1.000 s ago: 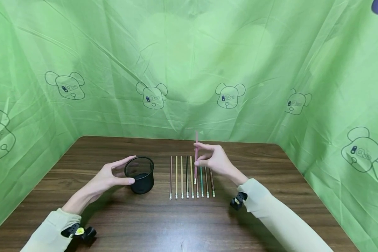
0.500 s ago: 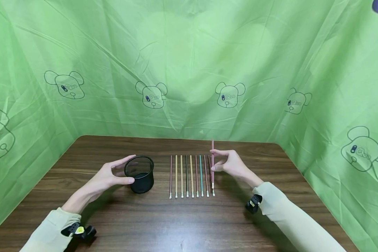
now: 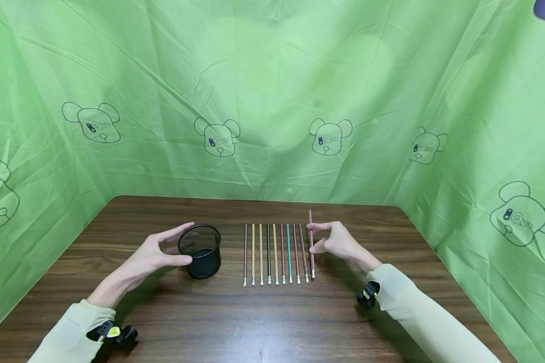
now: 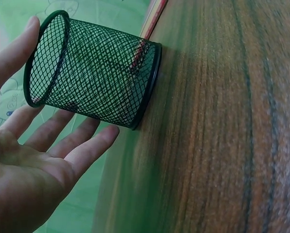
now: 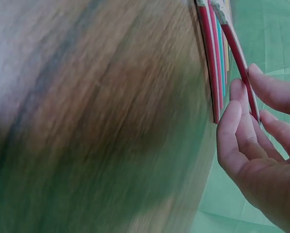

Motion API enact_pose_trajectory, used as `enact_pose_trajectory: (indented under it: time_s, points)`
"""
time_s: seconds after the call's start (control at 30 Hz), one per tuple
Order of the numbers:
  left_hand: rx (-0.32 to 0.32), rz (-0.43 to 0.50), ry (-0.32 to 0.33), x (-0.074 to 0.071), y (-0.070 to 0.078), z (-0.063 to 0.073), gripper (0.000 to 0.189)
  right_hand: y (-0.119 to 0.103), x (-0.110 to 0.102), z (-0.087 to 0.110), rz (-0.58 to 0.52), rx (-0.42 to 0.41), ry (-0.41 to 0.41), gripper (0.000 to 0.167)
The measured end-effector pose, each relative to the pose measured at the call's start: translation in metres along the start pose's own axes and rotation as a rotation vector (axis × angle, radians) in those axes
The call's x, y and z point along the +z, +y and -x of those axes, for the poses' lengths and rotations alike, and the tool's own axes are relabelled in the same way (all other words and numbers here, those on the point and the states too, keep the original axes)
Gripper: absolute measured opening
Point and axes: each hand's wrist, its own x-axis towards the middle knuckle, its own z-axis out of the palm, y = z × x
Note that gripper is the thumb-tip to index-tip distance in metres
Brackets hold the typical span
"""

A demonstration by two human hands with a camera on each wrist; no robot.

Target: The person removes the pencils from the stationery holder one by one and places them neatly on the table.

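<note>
A black mesh pencil cup [image 3: 204, 264] stands upright on the table, left of the pencils. My left hand [image 3: 156, 253] holds its side, thumb near the rim and fingers on the far side; the left wrist view shows the mesh cup [image 4: 103, 73] between them. My right hand [image 3: 341, 243] pinches a pinkish-red pencil [image 3: 311, 259] between thumb and fingers, its eraser end toward me. That pencil is at the right end of a row of several pencils [image 3: 275, 257] lying parallel, eraser ends near. Whether its eraser end touches the table I cannot tell.
The brown wooden table [image 3: 227, 322] reaches back to a green cloth [image 3: 272, 101] with bear outlines, which also hangs at both sides. The row includes tan, dark, teal and reddish pencils.
My right hand has carried the pinkish pencil rightward from above the row's middle to its right end, then lowered it. My left hand and the cup have stayed in place.
</note>
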Motion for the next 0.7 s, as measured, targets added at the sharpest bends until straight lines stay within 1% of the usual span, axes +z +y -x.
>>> enact_pose_trajectory:
  time_s: [0.17,0.37,0.5,0.63,0.7]
  points:
    - [-0.001,0.006,0.001,0.0,0.0,0.0,0.085,0.005,-0.001,-0.003,0.042,0.022,-0.002,0.072]
    - [-0.004,0.006,0.003,0.0,0.0,0.001,0.084,0.011,-0.001,-0.005,0.022,0.051,-0.028,0.072]
    - [-0.002,0.004,0.004,0.0,0.0,0.001,0.083,0.011,0.0,-0.006,0.021,0.07,-0.029,0.072]
    - [-0.003,-0.003,0.006,0.0,0.001,0.001,0.082,0.01,0.0,-0.006,0.068,0.078,-0.009,0.071]
    - [-0.006,-0.005,0.007,0.0,0.001,0.002,0.082,0.01,0.0,-0.006,0.095,0.074,-0.012,0.07]
